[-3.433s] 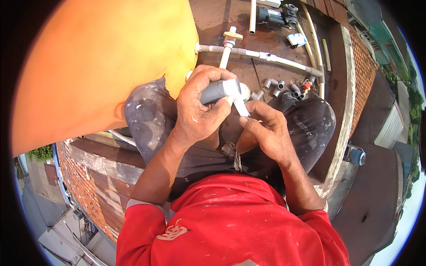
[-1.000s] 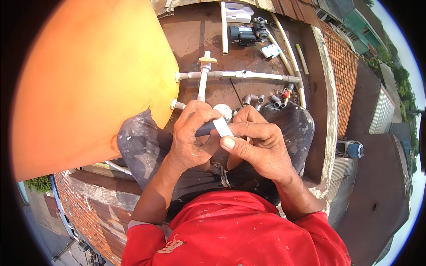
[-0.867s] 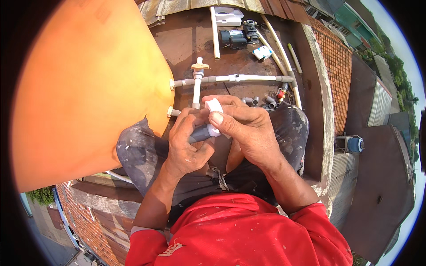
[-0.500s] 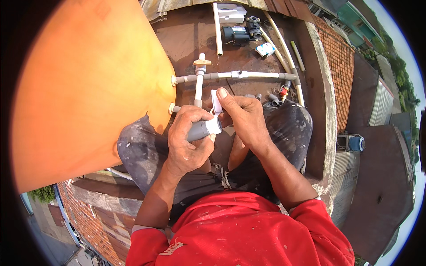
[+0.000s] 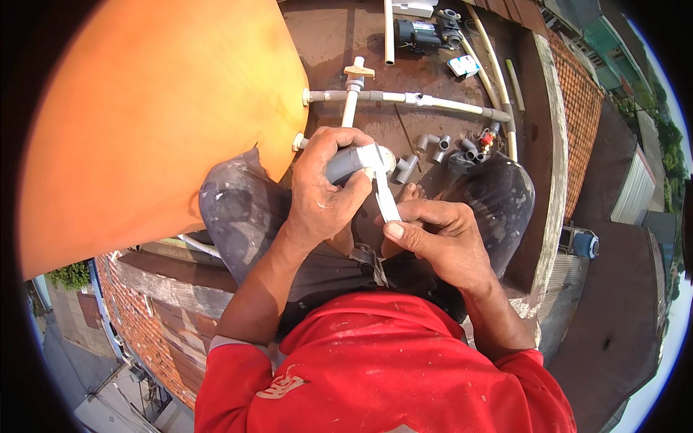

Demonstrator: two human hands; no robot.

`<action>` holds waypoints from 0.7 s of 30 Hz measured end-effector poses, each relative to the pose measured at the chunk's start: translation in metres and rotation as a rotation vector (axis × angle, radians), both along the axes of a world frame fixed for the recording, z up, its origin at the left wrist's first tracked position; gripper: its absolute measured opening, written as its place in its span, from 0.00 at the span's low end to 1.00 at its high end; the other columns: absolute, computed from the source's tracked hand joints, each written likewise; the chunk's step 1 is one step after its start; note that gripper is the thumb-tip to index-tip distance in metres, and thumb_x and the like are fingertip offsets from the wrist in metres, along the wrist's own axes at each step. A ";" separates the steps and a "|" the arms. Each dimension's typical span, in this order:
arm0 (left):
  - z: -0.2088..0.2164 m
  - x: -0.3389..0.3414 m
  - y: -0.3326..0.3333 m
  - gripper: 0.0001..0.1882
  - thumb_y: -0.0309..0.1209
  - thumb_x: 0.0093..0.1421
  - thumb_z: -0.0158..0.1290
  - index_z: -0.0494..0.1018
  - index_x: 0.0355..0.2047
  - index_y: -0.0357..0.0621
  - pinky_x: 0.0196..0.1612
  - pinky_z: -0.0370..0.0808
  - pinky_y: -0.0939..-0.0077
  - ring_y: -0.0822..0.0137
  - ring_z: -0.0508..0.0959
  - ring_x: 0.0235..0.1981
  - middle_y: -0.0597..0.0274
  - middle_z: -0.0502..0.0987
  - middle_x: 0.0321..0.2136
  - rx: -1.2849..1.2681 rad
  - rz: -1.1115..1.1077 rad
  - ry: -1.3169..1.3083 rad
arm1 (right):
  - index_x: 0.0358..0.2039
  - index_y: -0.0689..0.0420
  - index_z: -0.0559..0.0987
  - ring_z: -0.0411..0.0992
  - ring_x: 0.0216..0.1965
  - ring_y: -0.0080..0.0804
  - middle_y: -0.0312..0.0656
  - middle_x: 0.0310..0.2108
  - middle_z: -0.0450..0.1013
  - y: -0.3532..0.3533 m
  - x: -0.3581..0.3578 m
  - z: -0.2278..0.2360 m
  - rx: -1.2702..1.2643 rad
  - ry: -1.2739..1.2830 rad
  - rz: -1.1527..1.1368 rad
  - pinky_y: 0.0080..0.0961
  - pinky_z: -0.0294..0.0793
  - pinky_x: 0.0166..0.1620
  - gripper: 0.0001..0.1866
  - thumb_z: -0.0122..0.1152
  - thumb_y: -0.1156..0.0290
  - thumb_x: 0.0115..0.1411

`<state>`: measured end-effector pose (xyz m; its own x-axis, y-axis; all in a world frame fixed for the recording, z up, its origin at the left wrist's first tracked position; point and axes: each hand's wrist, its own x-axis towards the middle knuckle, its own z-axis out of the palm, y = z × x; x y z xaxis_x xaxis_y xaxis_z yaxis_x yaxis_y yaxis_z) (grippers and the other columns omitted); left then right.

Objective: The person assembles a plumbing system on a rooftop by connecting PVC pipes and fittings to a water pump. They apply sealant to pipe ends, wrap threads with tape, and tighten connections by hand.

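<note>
A grey plastic pipe fitting (image 5: 342, 165) is gripped in my left hand (image 5: 317, 189), its fingers and thumb closed round it. White thread seal tape (image 5: 369, 156) wraps the fitting's right end. Between the thumb and fingers of my right hand (image 5: 449, 242) is a white tape roll (image 5: 388, 203), seen nearly edge-on. The roll lies just right of and nearer than the fitting, and a strip of tape appears to run between them. Both hands are above my lap, between my bent knees.
A big orange tank (image 5: 159, 130) stands at left, joined to grey and white piping (image 5: 393, 97) with a valve (image 5: 359, 71). Loose grey fittings (image 5: 407, 168) lie beyond my hands. A pump (image 5: 419, 36) sits farther back. A low wall (image 5: 548, 173) edges the right side.
My right hand and the tape roll have swung from the far side of the fitting to its near right side. My left hand still grips the fitting. The whole view has shifted slightly.
</note>
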<state>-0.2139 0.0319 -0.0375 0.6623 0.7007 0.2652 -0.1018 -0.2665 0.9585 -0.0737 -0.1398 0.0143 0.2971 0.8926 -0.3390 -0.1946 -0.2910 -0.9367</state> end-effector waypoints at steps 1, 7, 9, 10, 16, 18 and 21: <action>0.001 0.001 -0.001 0.18 0.16 0.57 0.58 0.77 0.49 0.36 0.48 0.80 0.69 0.64 0.81 0.43 0.56 0.78 0.44 -0.001 -0.007 0.015 | 0.48 0.61 0.90 0.74 0.39 0.14 0.30 0.33 0.80 -0.003 0.003 0.003 0.026 -0.004 0.031 0.20 0.74 0.48 0.11 0.77 0.74 0.66; -0.006 0.005 -0.010 0.20 0.16 0.55 0.59 0.75 0.49 0.36 0.47 0.80 0.67 0.62 0.82 0.44 0.53 0.79 0.43 0.033 -0.079 -0.026 | 0.48 0.63 0.91 0.76 0.59 0.32 0.46 0.55 0.80 0.039 0.015 0.015 0.423 -0.124 -0.055 0.34 0.74 0.64 0.12 0.72 0.70 0.69; 0.000 0.004 -0.010 0.20 0.16 0.54 0.59 0.74 0.49 0.36 0.47 0.80 0.67 0.63 0.82 0.44 0.53 0.78 0.42 0.045 -0.106 0.012 | 0.46 0.63 0.91 0.78 0.53 0.30 0.45 0.48 0.83 0.058 0.024 0.014 0.372 -0.057 -0.124 0.31 0.76 0.58 0.14 0.72 0.65 0.70; 0.002 0.003 -0.010 0.21 0.16 0.54 0.59 0.73 0.49 0.36 0.48 0.80 0.68 0.63 0.82 0.44 0.53 0.78 0.42 0.050 -0.118 0.026 | 0.43 0.63 0.91 0.78 0.48 0.27 0.44 0.44 0.84 0.067 0.028 0.011 0.343 -0.041 -0.155 0.28 0.77 0.53 0.15 0.73 0.63 0.70; 0.007 0.000 -0.012 0.20 0.19 0.58 0.58 0.72 0.52 0.35 0.54 0.76 0.70 0.69 0.78 0.48 0.57 0.75 0.47 0.085 -0.140 -0.076 | 0.42 0.66 0.90 0.81 0.34 0.27 0.42 0.32 0.84 0.084 0.040 -0.010 0.126 -0.186 -0.181 0.27 0.80 0.40 0.26 0.68 0.50 0.73; 0.005 -0.002 -0.010 0.20 0.19 0.59 0.57 0.73 0.53 0.35 0.56 0.76 0.70 0.70 0.78 0.49 0.58 0.75 0.48 0.065 -0.142 -0.103 | 0.40 0.67 0.89 0.79 0.31 0.25 0.41 0.30 0.83 0.079 0.038 -0.022 0.022 -0.235 -0.140 0.25 0.77 0.38 0.27 0.68 0.49 0.73; -0.001 -0.001 -0.005 0.19 0.16 0.58 0.57 0.74 0.51 0.35 0.53 0.78 0.71 0.68 0.79 0.48 0.57 0.77 0.45 0.036 -0.119 -0.127 | 0.41 0.65 0.89 0.75 0.28 0.20 0.38 0.30 0.81 0.047 0.032 -0.056 0.085 -0.087 -0.116 0.24 0.74 0.34 0.22 0.68 0.54 0.72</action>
<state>-0.2146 0.0266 -0.0387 0.6999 0.6075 0.3756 -0.2541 -0.2796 0.9259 -0.0419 -0.0923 -0.0419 0.4245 0.8750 -0.2328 -0.1396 -0.1908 -0.9717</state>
